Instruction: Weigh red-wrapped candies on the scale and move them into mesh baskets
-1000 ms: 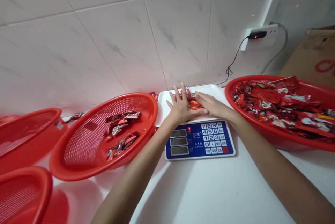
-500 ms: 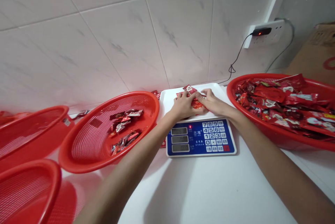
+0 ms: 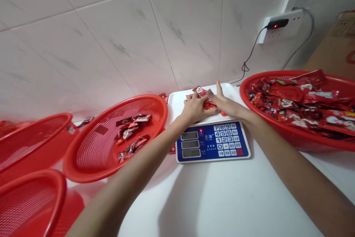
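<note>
Left hand (image 3: 195,109), narrowly cupped over red snack packets (image 3: 208,104); right hand (image 3: 225,104), thumb raised, fingers against them, grip unclear; packets on white tray (image 3: 177,105) of scale (image 3: 213,142), near full red basket (image 3: 288,139).

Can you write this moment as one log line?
Left hand, right hand: touching red packets | Under them: white tray on digital scale

Left hand (image 3: 195,109): bare, palm down, fingers (image 3: 197,98) curled forward. Right hand (image 3: 226,105): bare, palm down, fingers (image 3: 210,94) pointing inward, thumb (image 3: 219,88) raised apart. Hands close together. Left forearm (image 3: 133,178), right forearm (image 3: 291,166): bare, extended forward.
</note>
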The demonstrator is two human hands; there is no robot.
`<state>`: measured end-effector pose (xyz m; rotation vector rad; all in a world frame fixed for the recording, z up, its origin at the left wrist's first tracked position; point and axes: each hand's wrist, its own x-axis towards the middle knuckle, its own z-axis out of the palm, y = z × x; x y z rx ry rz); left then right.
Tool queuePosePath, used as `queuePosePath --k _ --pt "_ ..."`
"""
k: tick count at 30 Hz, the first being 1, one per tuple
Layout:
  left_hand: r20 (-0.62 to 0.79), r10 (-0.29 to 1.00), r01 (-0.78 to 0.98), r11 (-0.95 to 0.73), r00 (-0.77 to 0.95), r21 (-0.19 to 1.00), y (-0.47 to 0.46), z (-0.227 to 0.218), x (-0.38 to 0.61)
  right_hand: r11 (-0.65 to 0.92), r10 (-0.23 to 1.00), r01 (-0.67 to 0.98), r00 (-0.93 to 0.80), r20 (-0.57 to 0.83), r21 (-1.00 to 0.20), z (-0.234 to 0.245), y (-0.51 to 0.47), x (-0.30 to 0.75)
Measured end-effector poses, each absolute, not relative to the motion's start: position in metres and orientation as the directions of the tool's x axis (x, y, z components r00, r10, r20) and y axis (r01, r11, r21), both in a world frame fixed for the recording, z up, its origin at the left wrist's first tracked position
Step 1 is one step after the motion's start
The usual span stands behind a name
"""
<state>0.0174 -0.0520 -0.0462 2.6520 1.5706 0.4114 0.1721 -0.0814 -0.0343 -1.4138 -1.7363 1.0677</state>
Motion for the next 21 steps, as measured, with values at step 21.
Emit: queuePosePath --k 21 --pt "0.272 0.836 0.782 -0.545 0.477 0.302 -0.043 -0.028 0.009 0.149 0.987 0.525 -0.035 0.154 -0.838 -0.031 -0.07 0.188"
